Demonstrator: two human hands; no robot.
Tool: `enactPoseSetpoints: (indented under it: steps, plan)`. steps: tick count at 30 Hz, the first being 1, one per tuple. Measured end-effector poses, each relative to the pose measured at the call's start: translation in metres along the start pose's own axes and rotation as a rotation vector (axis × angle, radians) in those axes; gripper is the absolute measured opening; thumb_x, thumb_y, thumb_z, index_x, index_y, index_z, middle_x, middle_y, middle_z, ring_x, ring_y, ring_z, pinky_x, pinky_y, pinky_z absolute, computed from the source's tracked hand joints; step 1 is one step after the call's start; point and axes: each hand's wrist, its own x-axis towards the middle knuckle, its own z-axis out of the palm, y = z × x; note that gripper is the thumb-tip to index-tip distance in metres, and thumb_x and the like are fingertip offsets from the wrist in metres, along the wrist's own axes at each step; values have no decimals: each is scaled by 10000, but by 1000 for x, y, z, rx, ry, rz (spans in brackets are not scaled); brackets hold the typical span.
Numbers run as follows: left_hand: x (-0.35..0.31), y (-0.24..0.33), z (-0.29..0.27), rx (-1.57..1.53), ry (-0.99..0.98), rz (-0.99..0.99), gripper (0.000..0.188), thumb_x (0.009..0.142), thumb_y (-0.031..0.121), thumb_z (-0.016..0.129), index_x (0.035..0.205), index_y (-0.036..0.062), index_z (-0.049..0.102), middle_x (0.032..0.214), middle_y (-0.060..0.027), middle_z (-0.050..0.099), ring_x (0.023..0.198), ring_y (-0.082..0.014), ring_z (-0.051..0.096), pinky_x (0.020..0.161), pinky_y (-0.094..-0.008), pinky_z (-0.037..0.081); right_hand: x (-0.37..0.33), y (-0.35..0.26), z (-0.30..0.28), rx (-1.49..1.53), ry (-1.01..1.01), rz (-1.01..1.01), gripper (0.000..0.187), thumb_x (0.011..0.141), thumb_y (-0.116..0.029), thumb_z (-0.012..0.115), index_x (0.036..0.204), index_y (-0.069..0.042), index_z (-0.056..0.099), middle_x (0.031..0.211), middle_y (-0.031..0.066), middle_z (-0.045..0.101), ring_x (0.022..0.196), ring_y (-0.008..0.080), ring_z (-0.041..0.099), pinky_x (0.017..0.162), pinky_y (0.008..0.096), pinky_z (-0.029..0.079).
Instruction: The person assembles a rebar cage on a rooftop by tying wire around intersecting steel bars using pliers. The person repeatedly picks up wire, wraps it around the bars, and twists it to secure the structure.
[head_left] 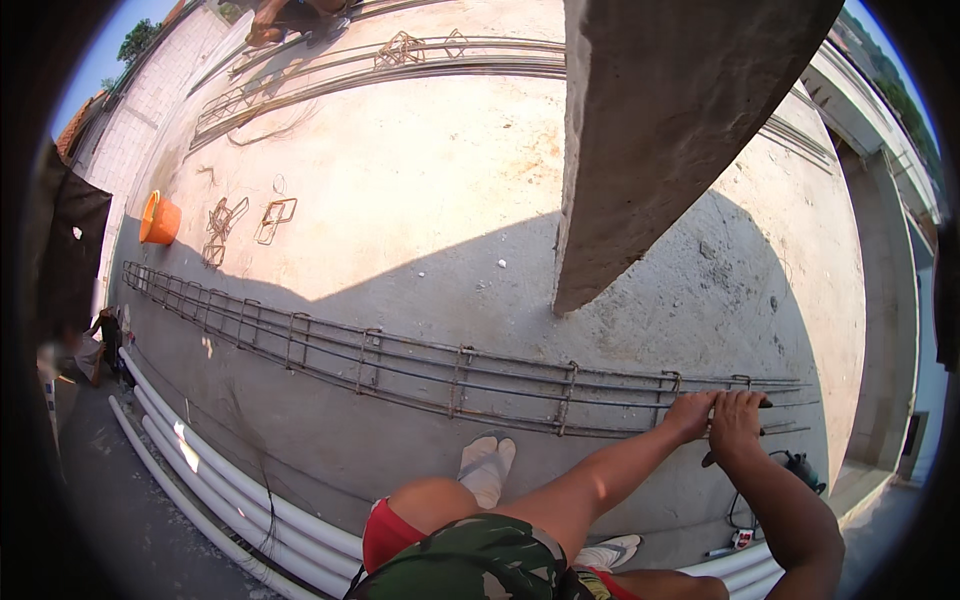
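Head view, lower right: the right hand [738, 420] grasps a dark tool [708, 460]; the left hand [688, 415] curls beside it, its grip hidden, perhaps steadying the rebar cage [458, 381]. That cage stretches from left to lower right along the floor [430, 220], presumably for support.

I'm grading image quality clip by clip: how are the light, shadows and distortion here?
Head view: harsh sun nearly bleaches the concrete floor farther off; head view: sharp-edged shade covers the rebar cage, though the left hand and right hand read clearly; head view: fisheye bends the white pipes, with a black rim.
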Motion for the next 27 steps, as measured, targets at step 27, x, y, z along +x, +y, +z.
enactPoseSetpoints:
  steps: [27]
  plan:
    - [-20,-6,1,-77,-117,148,487,780,85,693,1221,53,489,1217,-191,578,1179,-382,528,987,-457,432,-5,34,-5,480,-356,-88,245,795,-209,620,919,-10,691,881,140,689,814,268,685,752,473,552]
